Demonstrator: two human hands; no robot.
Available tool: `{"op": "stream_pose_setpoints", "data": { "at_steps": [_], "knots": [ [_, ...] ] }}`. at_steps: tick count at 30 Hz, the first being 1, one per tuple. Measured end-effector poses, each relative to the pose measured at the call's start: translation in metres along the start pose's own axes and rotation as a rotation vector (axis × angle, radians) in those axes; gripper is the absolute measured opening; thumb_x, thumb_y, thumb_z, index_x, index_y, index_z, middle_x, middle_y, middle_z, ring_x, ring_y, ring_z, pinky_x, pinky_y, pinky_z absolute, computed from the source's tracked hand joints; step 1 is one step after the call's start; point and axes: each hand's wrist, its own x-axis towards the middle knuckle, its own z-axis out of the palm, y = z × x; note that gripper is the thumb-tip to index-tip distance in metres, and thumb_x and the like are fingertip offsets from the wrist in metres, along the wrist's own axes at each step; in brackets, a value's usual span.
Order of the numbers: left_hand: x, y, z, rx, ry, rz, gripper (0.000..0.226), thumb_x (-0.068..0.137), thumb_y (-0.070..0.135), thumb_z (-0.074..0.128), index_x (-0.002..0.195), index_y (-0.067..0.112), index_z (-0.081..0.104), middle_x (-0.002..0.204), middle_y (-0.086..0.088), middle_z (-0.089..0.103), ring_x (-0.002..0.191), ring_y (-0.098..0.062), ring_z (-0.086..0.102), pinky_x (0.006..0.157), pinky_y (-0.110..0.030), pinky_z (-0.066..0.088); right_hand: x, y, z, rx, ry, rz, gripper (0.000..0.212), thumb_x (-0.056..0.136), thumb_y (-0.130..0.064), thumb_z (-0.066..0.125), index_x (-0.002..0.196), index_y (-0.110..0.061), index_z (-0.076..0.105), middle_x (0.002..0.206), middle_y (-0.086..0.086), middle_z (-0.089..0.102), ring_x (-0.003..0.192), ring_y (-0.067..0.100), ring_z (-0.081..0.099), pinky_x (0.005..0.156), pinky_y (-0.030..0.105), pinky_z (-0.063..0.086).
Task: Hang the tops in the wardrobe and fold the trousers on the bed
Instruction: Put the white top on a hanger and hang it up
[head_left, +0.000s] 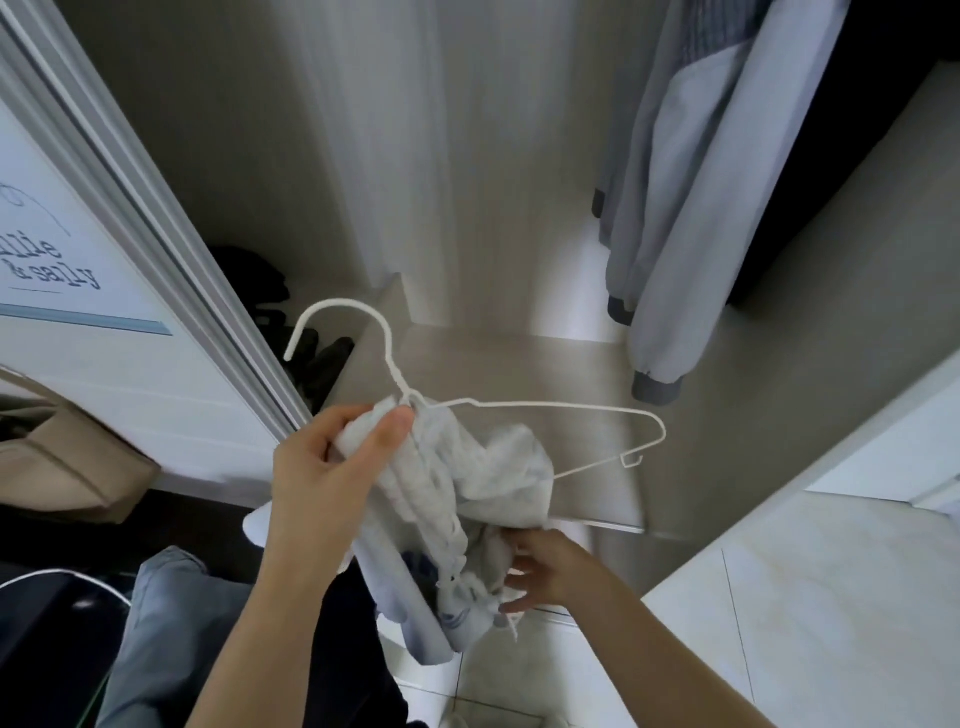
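A white wire hanger (566, 408) is held in front of the open wardrobe, its hook pointing up and left. A crumpled white and pale blue top (457, 483) is bunched over its left half. My left hand (332, 467) grips the top's fabric together with the hanger just below the hook. Lower down, my right hand (540, 571) pinches the hanging fabric of the top. The hanger's right arm is bare.
A grey-and-white jacket (691, 208) hangs inside the wardrobe at the upper right. The wardrobe floor shelf (519, 364) lies below the hanger. Dark clothes (291, 322) sit in the left compartment. The white sliding door (156, 234) stands at left, a brown paper bag (67, 457) beside it.
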Motion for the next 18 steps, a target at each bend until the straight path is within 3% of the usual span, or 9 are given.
{"op": "stream_pose_setpoints", "data": {
  "at_steps": [2,5,7,10,12,14,16,18],
  "knots": [
    [0.002,-0.001,-0.01,-0.012,0.035,-0.009,0.041,0.064,0.049,0.069,0.084,0.014,0.072,0.075,-0.001,0.071,0.069,-0.003,0.065,0.064,-0.022,0.051,0.004,0.0,-0.001,0.23,-0.045,-0.029,0.017,0.09,-0.004,0.052,0.103,-0.001,0.062,0.095,0.017,0.063,0.088,0.034,0.061,0.071,0.054,0.05],
    [0.006,-0.006,-0.027,0.014,0.08,-0.001,0.036,0.069,0.046,0.073,0.081,0.012,0.071,0.078,-0.007,0.07,0.069,-0.004,0.061,0.067,-0.022,0.049,-0.005,-0.012,-0.012,0.46,-0.074,-0.121,0.028,0.091,0.0,0.044,0.085,0.008,0.07,0.081,0.024,0.07,0.071,0.038,0.069,0.052,0.05,0.056],
    [0.01,-0.015,-0.04,0.091,0.088,0.029,0.031,0.072,0.045,0.08,0.077,0.016,0.071,0.075,-0.006,0.068,0.066,-0.004,0.059,0.064,-0.021,0.048,-0.017,-0.026,-0.029,0.454,0.016,-0.212,0.019,0.092,-0.002,0.046,0.088,0.004,0.064,0.075,0.022,0.069,0.064,0.034,0.067,0.047,0.047,0.056],
    [0.013,-0.034,-0.048,0.273,0.067,0.06,0.038,0.064,0.063,0.071,0.079,0.028,0.071,0.072,0.004,0.069,0.075,-0.014,0.064,0.071,-0.032,0.049,-0.041,-0.047,-0.054,0.396,0.14,-0.407,0.015,0.095,-0.006,0.048,0.1,-0.003,0.062,0.082,0.021,0.063,0.066,0.032,0.06,0.053,0.041,0.056],
    [0.015,-0.048,-0.043,0.532,0.074,0.151,0.026,0.067,0.066,0.064,0.077,0.042,0.062,0.078,0.017,0.063,0.085,-0.017,0.058,0.082,-0.039,0.038,-0.058,-0.058,-0.064,0.307,0.214,-0.576,0.016,0.096,-0.005,0.048,0.097,-0.007,0.064,0.092,0.022,0.061,0.073,0.032,0.058,0.066,0.044,0.051],
    [0.012,-0.064,-0.031,0.793,0.045,0.32,0.024,0.073,0.065,0.056,0.085,0.045,0.059,0.082,0.019,0.059,0.087,-0.016,0.053,0.08,-0.037,0.026,-0.083,-0.066,-0.061,0.16,0.334,-0.763,0.018,0.094,-0.004,0.051,0.09,-0.014,0.066,0.093,0.023,0.064,0.075,0.03,0.061,0.073,0.042,0.049],
    [0.004,-0.077,-0.008,0.901,0.009,0.412,0.037,0.079,0.064,0.049,0.096,0.036,0.066,0.086,0.012,0.061,0.085,-0.021,0.055,0.075,-0.038,0.029,-0.11,-0.066,-0.038,-0.144,0.45,-0.972,0.025,0.093,-0.004,0.053,0.087,-0.025,0.065,0.091,0.007,0.069,0.08,0.017,0.065,0.073,0.028,0.054],
    [-0.004,-0.087,0.015,0.912,0.004,0.508,0.041,0.085,0.062,0.046,0.103,0.031,0.066,0.088,0.007,0.06,0.084,-0.024,0.053,0.076,-0.041,0.032,-0.129,-0.052,-0.002,-0.59,0.377,-1.159,0.023,0.09,-0.007,0.057,0.09,-0.029,0.063,0.09,-0.012,0.066,0.082,0.0,0.062,0.071,0.009,0.046]
  ]
}}
